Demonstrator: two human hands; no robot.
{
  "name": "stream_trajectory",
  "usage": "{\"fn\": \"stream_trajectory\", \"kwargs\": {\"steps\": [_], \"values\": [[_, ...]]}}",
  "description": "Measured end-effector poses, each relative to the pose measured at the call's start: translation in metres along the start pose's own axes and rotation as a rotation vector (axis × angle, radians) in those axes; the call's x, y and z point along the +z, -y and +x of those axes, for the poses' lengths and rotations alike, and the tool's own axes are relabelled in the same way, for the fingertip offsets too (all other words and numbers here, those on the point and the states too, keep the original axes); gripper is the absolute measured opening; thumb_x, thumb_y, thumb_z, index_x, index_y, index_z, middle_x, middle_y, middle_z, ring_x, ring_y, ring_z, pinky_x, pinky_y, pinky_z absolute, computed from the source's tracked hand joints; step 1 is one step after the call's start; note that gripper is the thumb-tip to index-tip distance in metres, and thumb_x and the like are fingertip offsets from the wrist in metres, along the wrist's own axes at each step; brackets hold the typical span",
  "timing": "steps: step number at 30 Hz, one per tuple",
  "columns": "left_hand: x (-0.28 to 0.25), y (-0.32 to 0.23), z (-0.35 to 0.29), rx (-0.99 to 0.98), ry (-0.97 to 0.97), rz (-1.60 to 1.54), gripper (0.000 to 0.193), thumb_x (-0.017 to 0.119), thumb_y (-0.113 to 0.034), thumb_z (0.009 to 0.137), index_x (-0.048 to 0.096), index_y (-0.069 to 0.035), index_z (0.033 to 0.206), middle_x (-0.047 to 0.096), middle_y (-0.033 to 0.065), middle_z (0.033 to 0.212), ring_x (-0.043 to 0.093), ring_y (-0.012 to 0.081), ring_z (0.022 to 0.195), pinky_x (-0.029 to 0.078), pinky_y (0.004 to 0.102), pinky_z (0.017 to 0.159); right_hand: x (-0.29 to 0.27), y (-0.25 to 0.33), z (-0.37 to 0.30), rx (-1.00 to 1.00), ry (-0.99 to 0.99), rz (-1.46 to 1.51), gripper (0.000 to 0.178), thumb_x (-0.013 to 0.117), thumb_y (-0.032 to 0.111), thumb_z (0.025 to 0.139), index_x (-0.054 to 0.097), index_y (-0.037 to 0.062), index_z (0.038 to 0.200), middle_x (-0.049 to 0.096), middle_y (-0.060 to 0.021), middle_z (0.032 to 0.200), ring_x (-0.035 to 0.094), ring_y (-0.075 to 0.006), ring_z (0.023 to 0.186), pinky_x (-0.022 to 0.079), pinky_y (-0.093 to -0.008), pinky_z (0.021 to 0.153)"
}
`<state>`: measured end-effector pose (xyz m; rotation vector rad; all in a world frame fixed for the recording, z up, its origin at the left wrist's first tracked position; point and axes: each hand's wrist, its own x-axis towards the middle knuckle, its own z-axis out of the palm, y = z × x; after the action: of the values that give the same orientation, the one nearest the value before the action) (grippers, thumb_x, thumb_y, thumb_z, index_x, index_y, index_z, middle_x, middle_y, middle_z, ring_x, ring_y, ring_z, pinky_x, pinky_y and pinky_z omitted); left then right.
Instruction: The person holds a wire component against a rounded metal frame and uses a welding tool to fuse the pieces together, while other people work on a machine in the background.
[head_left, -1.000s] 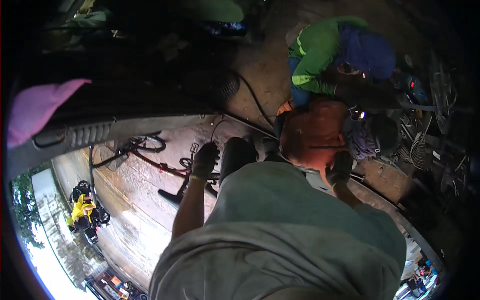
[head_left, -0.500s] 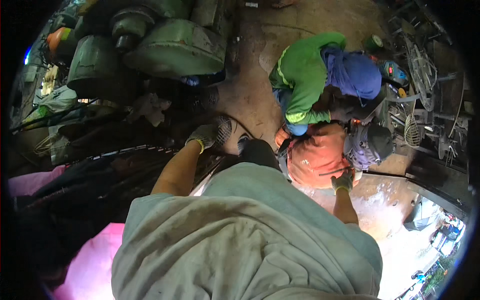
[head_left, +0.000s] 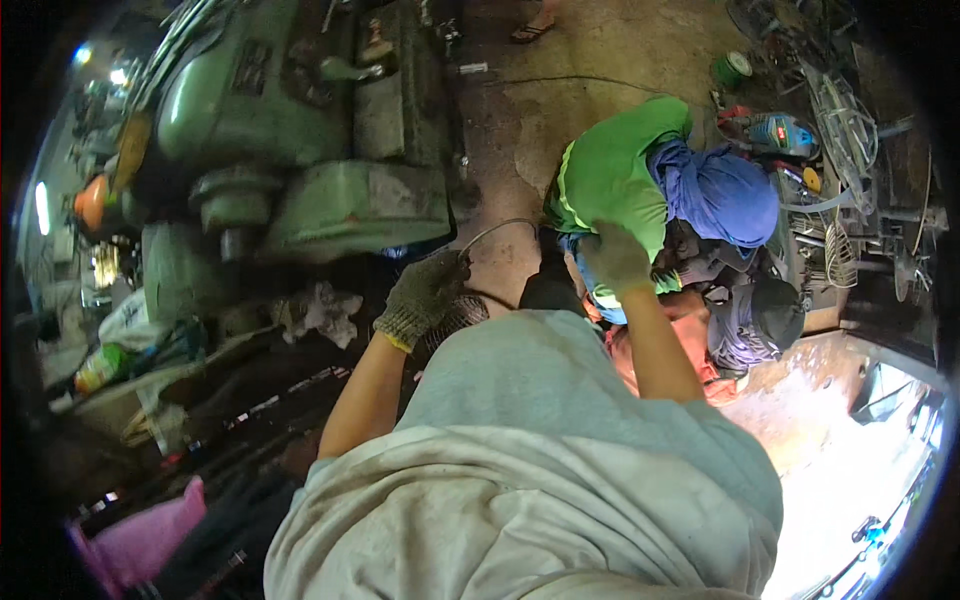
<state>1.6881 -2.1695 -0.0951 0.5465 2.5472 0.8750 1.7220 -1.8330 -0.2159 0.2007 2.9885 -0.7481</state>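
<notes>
My left hand (head_left: 425, 297), in a grey knitted glove with a yellow cuff edge, is closed near the green machine. From its fingers a thin cable (head_left: 497, 228) arcs to the right over the brown floor. My right hand (head_left: 614, 260), also gloved, is raised in front of a crouching co-worker in a green top (head_left: 610, 150) and blue head cloth. Motion smears its fingers, so what they do is unclear. Under my right forearm, a second crouching person in an orange-red top (head_left: 690, 322) is partly hidden.
The large green machine (head_left: 340, 205) takes up the upper left. A pale crumpled cloth (head_left: 328, 314) lies below it. At right are a blue power tool (head_left: 785, 134), a green spool (head_left: 732, 68) and metal scrap (head_left: 838, 255). Another cord (head_left: 570, 78) crosses the floor, near a sandaled foot (head_left: 533, 28).
My right hand has left the orange-red top's back and moved up and left. My left hand has shifted slightly right, with a cable now showing from it. The view has shifted.
</notes>
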Motion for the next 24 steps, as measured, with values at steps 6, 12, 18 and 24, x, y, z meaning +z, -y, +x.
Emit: {"fn": "stream_trajectory", "kwargs": {"steps": [6, 12, 18, 24], "values": [[-0.004, 0.019, 0.097, -0.049, 0.064, -0.049, 0.034, 0.062, -0.02, 0.09, 0.063, -0.008, 0.122, 0.069, 0.0175, 0.106, 0.066, 0.0357, 0.1, 0.053, 0.0407, 0.082, -0.024, -0.027, 0.159, 0.045, 0.131, -0.434, 0.047, 0.062, 0.034, 0.085, 0.059, 0.0097, 0.125, 0.055, -0.0126, 0.135, 0.049, -0.0298, 0.128, 0.041, -0.0455, 0.103], [-0.013, 0.035, 0.143, 0.013, -0.057, -0.122, 0.03, 0.066, -0.016, 0.091, 0.064, -0.003, 0.118, 0.071, 0.0146, 0.101, 0.068, 0.0228, 0.091, 0.053, 0.0354, 0.079, -0.019, -0.065, 0.165, -0.002, 0.357, -0.601, 0.053, 0.065, 0.035, 0.084, 0.056, 0.0095, 0.13, 0.047, -0.0087, 0.142, 0.043, -0.0262, 0.133, 0.039, -0.0428, 0.105], [-0.051, 0.042, 0.186, -0.152, -0.103, -0.371, 0.029, 0.058, -0.018, 0.096, 0.064, -0.003, 0.12, 0.071, 0.0137, 0.095, 0.069, 0.0256, 0.084, 0.053, 0.0348, 0.076, -0.019, -0.055, 0.176, 0.104, 0.404, -0.601, 0.06, 0.068, 0.032, 0.08, 0.054, 0.009, 0.133, 0.046, -0.01, 0.143, 0.041, -0.0275, 0.134, 0.039, -0.0438, 0.107], [-0.071, 0.044, 0.205, -0.246, -0.212, -0.579, 0.028, 0.056, -0.02, 0.099, 0.064, -0.002, 0.118, 0.072, 0.0091, 0.092, 0.066, 0.0167, 0.079, 0.052, 0.0324, 0.072, -0.03, -0.057, 0.229, 0.436, 0.795, -0.519, 0.048, 0.06, 0.037, 0.086, 0.064, 0.0061, 0.122, 0.06, -0.0159, 0.132, 0.057, -0.0315, 0.123, 0.048, -0.0433, 0.1]]}}
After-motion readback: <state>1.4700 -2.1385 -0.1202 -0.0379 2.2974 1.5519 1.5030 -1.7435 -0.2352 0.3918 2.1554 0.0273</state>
